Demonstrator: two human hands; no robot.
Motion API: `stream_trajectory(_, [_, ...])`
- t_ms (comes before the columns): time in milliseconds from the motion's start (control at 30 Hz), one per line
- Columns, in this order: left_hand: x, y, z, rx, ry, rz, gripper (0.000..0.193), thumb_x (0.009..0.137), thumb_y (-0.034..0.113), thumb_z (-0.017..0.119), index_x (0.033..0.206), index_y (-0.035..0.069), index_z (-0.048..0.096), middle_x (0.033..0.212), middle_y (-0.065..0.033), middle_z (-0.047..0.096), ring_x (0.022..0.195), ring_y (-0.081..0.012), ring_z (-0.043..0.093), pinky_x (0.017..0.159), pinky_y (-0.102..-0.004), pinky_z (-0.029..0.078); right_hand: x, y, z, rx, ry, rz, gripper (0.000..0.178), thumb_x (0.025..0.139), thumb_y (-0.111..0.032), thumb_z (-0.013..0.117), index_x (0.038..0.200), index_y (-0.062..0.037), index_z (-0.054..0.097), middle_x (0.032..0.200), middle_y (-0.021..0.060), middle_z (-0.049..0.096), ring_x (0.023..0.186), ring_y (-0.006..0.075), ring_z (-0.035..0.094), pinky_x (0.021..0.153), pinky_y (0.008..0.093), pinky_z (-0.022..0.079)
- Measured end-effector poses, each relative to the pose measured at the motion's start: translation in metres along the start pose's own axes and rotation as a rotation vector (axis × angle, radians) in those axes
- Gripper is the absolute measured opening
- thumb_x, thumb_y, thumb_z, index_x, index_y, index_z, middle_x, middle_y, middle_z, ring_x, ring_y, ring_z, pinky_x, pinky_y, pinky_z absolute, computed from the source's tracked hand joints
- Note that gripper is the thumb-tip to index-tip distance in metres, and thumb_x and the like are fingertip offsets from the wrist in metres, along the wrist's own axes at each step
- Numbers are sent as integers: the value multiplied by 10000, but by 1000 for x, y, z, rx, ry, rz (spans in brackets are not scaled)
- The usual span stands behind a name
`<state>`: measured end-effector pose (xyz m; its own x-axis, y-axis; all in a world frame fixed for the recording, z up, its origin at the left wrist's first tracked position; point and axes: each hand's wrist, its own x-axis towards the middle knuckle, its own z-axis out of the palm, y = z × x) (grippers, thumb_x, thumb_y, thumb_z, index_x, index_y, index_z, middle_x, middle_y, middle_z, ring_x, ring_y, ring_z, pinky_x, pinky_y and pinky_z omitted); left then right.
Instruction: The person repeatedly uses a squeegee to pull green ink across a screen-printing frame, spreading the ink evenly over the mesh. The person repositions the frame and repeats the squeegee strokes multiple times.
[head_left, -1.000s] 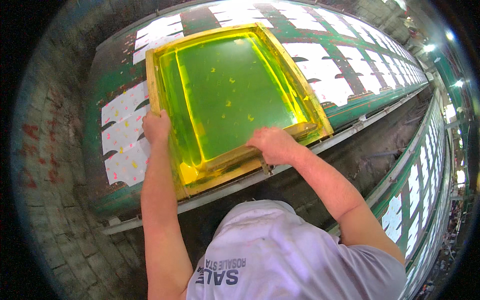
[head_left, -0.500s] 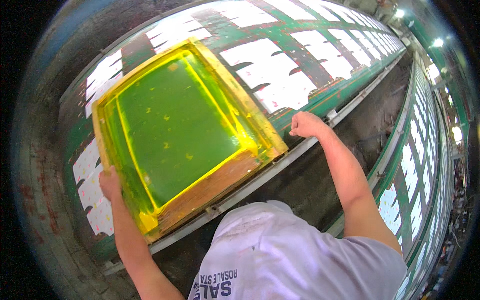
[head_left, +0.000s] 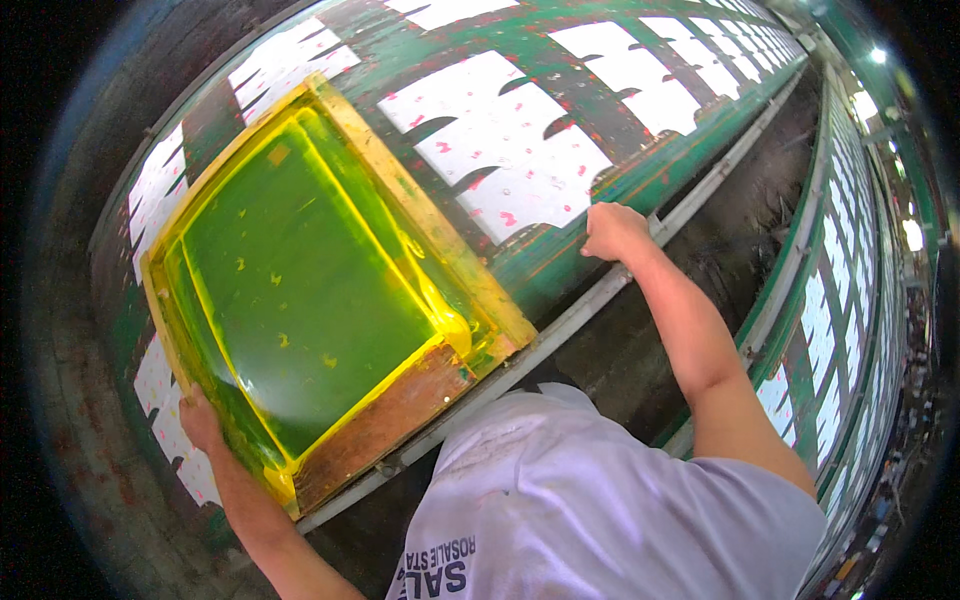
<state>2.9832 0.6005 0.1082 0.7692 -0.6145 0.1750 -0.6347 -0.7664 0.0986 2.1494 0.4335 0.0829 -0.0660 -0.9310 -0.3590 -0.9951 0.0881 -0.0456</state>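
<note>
A wooden-framed printing screen point(head_left: 310, 290) with a green mesh and yellow ink along its inner sides lies tilted across the long table. At its left side, my left hand point(head_left: 200, 420) grips the wooden edge, its fingertips partly hidden. My right hand point(head_left: 614, 232) is closed in a loose fist over the table's near edge, apart from the screen, with nothing visible in it. Just beyond that hand lies a white cut piece point(head_left: 510, 160) with small red-pink marks. Another white piece point(head_left: 170, 430) shows partly from under the screen's left side.
Rows of white pieces point(head_left: 630, 70) run along the green table point(head_left: 545, 265) into the distance. A metal rail point(head_left: 585, 305) follows its near edge. Across a dark aisle point(head_left: 735, 245) on the right stands a second long table point(head_left: 815, 345) bearing white pieces.
The view has shifted, so the screen and white pieces appear farther left. My left hand keeps its hold on the screen. My right fist has moved right along the table edge, farther from the screen.
</note>
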Motion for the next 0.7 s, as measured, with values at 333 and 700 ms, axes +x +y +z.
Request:
stream_trajectory(333, [-5, -7, -7, -443, -121, -23, 418, 931, 308, 881, 1151, -29, 771, 1147, -225, 811, 1031, -370, 775, 924, -466, 580, -9, -166, 64, 1564, 73, -677, 482, 1046, -75, 651, 1514, 35, 619, 1419, 171, 712, 1383, 303, 646, 1215, 422, 478])
stream_trajectory(700, [-7, -11, -8, -412, -113, -26, 344, 936, 262, 877, 1054, -37, 754, 965, -182, 797, 874, -314, 750, 849, -447, 573, -13, -170, 46, 1848, -143, -368, 677, 1114, -384, 585, 1595, 85, 502, 1610, 231, 577, 1520, 348, 521, 1319, 478, 357])
